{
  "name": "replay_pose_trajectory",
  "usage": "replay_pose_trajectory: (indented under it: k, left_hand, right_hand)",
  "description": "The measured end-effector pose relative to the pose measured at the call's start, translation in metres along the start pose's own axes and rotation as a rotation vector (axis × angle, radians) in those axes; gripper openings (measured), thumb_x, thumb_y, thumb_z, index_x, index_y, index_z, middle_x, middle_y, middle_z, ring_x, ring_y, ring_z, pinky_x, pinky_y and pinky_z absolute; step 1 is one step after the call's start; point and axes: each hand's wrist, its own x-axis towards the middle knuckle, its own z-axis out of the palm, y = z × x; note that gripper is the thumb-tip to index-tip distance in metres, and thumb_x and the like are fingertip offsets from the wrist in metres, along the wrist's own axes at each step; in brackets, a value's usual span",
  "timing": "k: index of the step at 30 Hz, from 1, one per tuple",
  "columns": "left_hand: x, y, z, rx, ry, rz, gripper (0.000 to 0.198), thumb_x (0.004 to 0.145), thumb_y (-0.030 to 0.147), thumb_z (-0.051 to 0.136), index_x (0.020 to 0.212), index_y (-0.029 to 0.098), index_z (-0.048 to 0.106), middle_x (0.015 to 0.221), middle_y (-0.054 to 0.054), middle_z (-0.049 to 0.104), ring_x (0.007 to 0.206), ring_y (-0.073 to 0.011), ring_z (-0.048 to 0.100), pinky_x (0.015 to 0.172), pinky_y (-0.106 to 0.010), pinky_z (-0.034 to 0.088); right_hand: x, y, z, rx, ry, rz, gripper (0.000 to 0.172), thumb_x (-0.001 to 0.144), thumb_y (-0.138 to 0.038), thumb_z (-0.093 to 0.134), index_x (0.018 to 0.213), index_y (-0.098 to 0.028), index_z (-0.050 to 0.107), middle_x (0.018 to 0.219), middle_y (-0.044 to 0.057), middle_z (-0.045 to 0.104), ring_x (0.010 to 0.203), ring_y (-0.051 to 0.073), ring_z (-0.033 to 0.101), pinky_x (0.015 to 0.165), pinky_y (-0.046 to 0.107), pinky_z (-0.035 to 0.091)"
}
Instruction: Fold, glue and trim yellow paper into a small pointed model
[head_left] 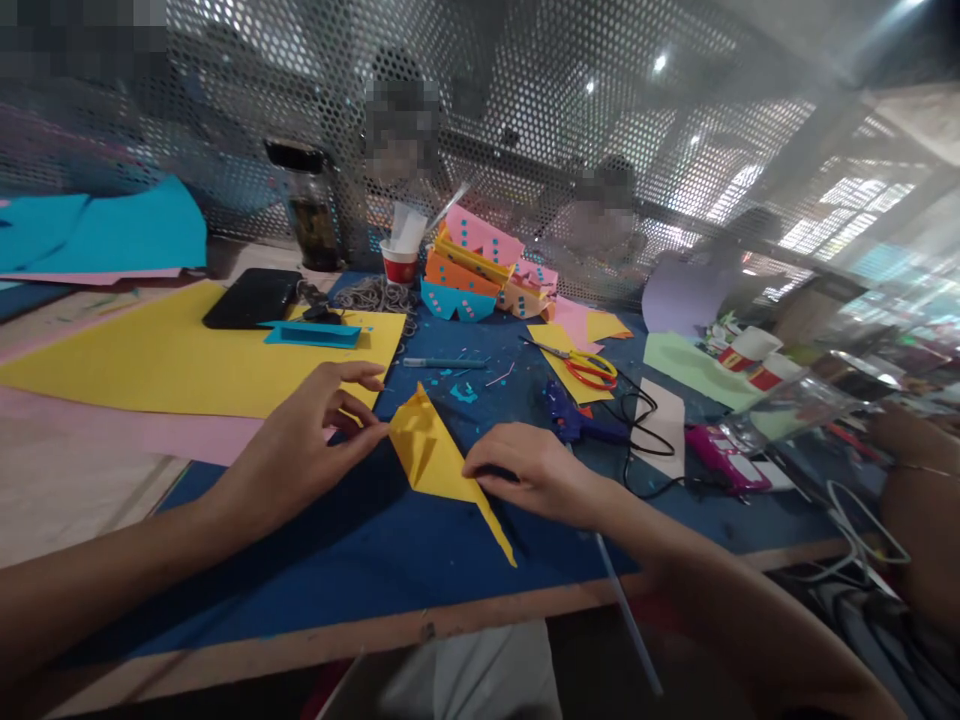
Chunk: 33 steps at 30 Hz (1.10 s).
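A creased, folded piece of yellow paper (435,455) rests on the blue tabletop, with a narrow strip pointing toward the front edge. My left hand (311,430) is at its left side, fingers apart, the thumb tip at or very near the paper's edge. My right hand (532,470) has its fingers curled and closed on the paper's right edge; the fingertips are partly hidden. Behind the paper lie a pen (446,363) and small blue scraps (463,393). To the right of them, scissors (589,365) with yellow and red handles lie on yellow paper.
A blue glue gun (566,412) with a black cable and a magenta one (724,460) lie at right. Folded coloured paper pieces (472,270), a paper cup (400,262) and a dark bottle (311,215) stand at the back. A phone (253,298) lies on a yellow sheet (150,360).
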Motion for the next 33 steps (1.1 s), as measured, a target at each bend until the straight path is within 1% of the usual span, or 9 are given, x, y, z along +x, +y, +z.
replay_pose_trajectory:
  k: [3, 4, 6, 8, 11, 15, 22, 28, 33]
  left_hand:
    - [-0.009, 0.005, 0.003, 0.172, -0.075, 0.312, 0.017, 0.109, 0.034, 0.069, 0.122, 0.027, 0.077, 0.111, -0.003, 0.082, 0.098, -0.0243, 0.08, 0.09, -0.039, 0.066]
    - [-0.013, 0.007, 0.005, 0.186, -0.136, 0.426, 0.016, 0.111, 0.027, 0.066, 0.12, 0.027, 0.079, 0.11, -0.003, 0.084, 0.102, -0.0236, 0.081, 0.091, -0.037, 0.066]
    - [-0.019, 0.01, 0.011, 0.177, -0.249, 0.606, 0.028, 0.11, 0.016, 0.062, 0.129, 0.027, 0.079, 0.119, -0.005, 0.087, 0.11, -0.0221, 0.082, 0.096, -0.033, 0.067]
    - [-0.024, 0.013, 0.017, 0.182, -0.314, 0.684, 0.039, 0.11, 0.012, 0.06, 0.142, 0.029, 0.075, 0.13, -0.006, 0.087, 0.119, -0.0217, 0.081, 0.105, -0.034, 0.066]
    - [-0.027, 0.012, 0.023, 0.214, -0.372, 0.68, 0.045, 0.111, 0.013, 0.06, 0.151, 0.031, 0.07, 0.14, -0.006, 0.085, 0.128, -0.0215, 0.08, 0.113, -0.036, 0.065]
    - [-0.027, 0.009, 0.023, 0.248, -0.412, 0.669, 0.04, 0.113, 0.016, 0.06, 0.149, 0.029, 0.071, 0.142, -0.007, 0.084, 0.129, -0.0227, 0.08, 0.112, -0.038, 0.066]
    - [-0.027, 0.008, 0.023, 0.285, -0.426, 0.681, 0.036, 0.112, 0.016, 0.06, 0.144, 0.025, 0.074, 0.147, -0.01, 0.082, 0.128, -0.0255, 0.081, 0.108, -0.041, 0.068]
    - [-0.029, 0.004, 0.026, 0.277, -0.416, 0.684, 0.033, 0.113, 0.02, 0.061, 0.139, 0.026, 0.078, 0.139, -0.011, 0.085, 0.122, -0.0257, 0.082, 0.107, -0.041, 0.068]
    - [-0.03, 0.003, 0.027, 0.268, -0.409, 0.711, 0.037, 0.112, 0.015, 0.059, 0.144, 0.026, 0.075, 0.14, -0.01, 0.084, 0.123, -0.0247, 0.081, 0.108, -0.04, 0.067]
  right_hand:
    - [0.0, 0.001, 0.001, -0.006, -0.033, 0.031, 0.012, 0.113, -0.016, 0.066, 0.115, -0.023, 0.076, 0.115, 0.007, 0.085, 0.111, 0.022, 0.079, 0.098, 0.036, 0.062]
    - [0.0, 0.001, 0.001, -0.007, -0.037, 0.035, 0.012, 0.113, -0.015, 0.067, 0.116, -0.023, 0.075, 0.116, 0.008, 0.085, 0.111, 0.022, 0.078, 0.098, 0.036, 0.062]
    - [0.0, 0.002, 0.002, -0.013, -0.038, 0.032, 0.013, 0.111, -0.013, 0.068, 0.117, -0.022, 0.075, 0.118, 0.008, 0.084, 0.112, 0.022, 0.078, 0.098, 0.036, 0.061]
    - [0.0, 0.002, 0.003, -0.019, -0.04, 0.029, 0.014, 0.11, -0.011, 0.068, 0.119, -0.022, 0.074, 0.118, 0.008, 0.084, 0.112, 0.022, 0.077, 0.098, 0.037, 0.06]
    - [0.0, 0.002, 0.003, -0.027, -0.053, 0.037, 0.015, 0.11, -0.011, 0.068, 0.118, -0.022, 0.073, 0.118, 0.008, 0.083, 0.111, 0.022, 0.076, 0.097, 0.036, 0.059]
    - [0.001, 0.001, 0.002, -0.026, -0.043, 0.037, 0.015, 0.108, -0.008, 0.067, 0.115, -0.021, 0.071, 0.115, 0.009, 0.082, 0.108, 0.022, 0.075, 0.095, 0.035, 0.058]
    - [0.0, 0.001, 0.001, -0.063, -0.085, 0.06, 0.01, 0.111, -0.012, 0.065, 0.111, -0.023, 0.067, 0.114, 0.008, 0.08, 0.107, 0.023, 0.073, 0.094, 0.035, 0.057]
    - [-0.001, 0.0, 0.001, -0.101, -0.103, 0.039, 0.008, 0.115, -0.017, 0.062, 0.114, -0.023, 0.067, 0.115, 0.008, 0.08, 0.108, 0.022, 0.072, 0.094, 0.036, 0.056]
    - [-0.001, -0.001, 0.001, -0.171, -0.101, -0.006, 0.009, 0.118, -0.021, 0.06, 0.117, -0.022, 0.069, 0.114, 0.008, 0.08, 0.105, 0.022, 0.072, 0.091, 0.036, 0.054]
